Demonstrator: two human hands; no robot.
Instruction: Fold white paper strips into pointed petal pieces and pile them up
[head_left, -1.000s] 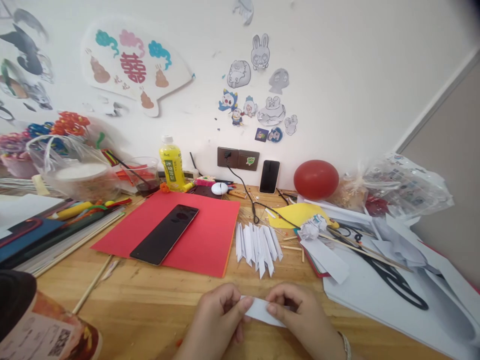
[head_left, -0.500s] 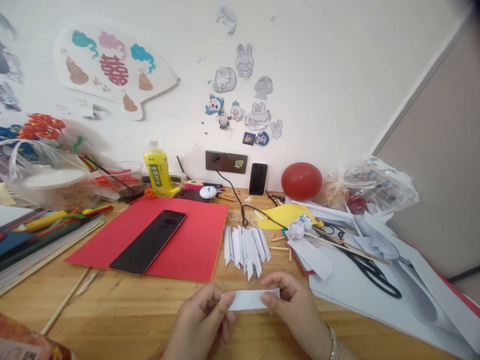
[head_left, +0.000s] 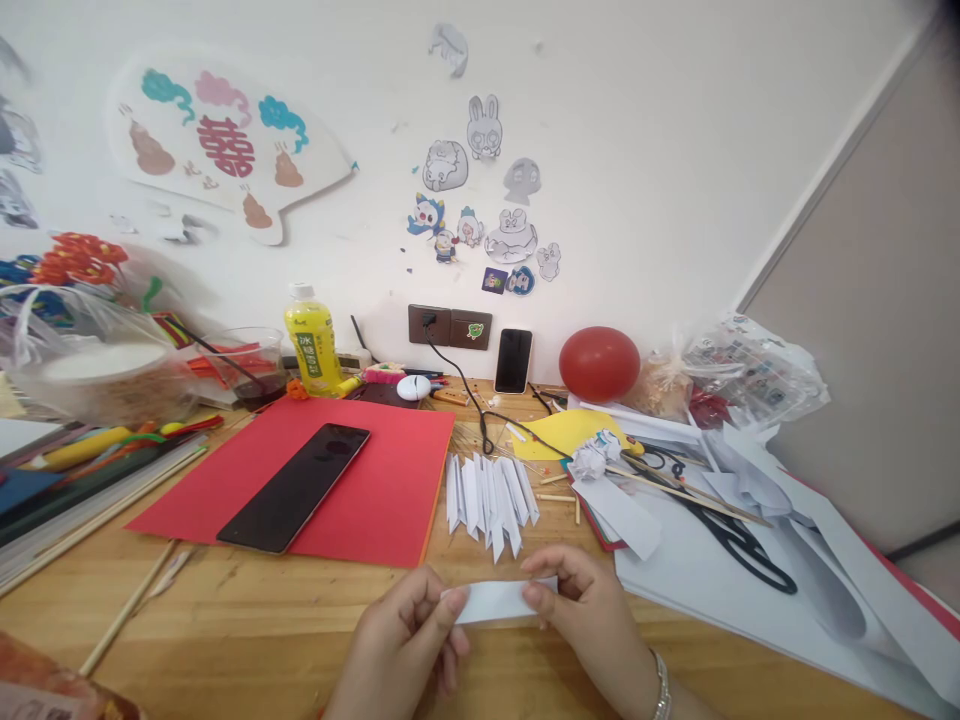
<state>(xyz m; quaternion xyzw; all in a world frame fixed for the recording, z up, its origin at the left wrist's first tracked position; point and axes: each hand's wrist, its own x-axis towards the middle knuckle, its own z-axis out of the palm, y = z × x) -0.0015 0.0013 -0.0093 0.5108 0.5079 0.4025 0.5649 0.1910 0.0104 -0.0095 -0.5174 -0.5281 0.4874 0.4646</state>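
Observation:
A narrow white paper strip [head_left: 495,601] is stretched level between my two hands, near the front of the wooden table. My left hand [head_left: 412,630] pinches its left end between thumb and fingers. At the right end, my right hand [head_left: 581,615] holds the strip the same way, thumb in front. Just beyond the hands lies a row of several folded white paper pieces [head_left: 491,500], side by side. To their left a black phone [head_left: 296,488] rests on a red sheet [head_left: 397,485].
At the right, black-handled scissors [head_left: 739,545] lie on white sheets [head_left: 697,590]. A red balloon [head_left: 600,364], an upright phone [head_left: 513,361] and a yellow bottle [head_left: 313,345] stand along the wall. Thin sticks [head_left: 124,610] lie at left.
The whole view has shifted very slightly. Both hands keep the same grip on the paper strip, with no clear movement.

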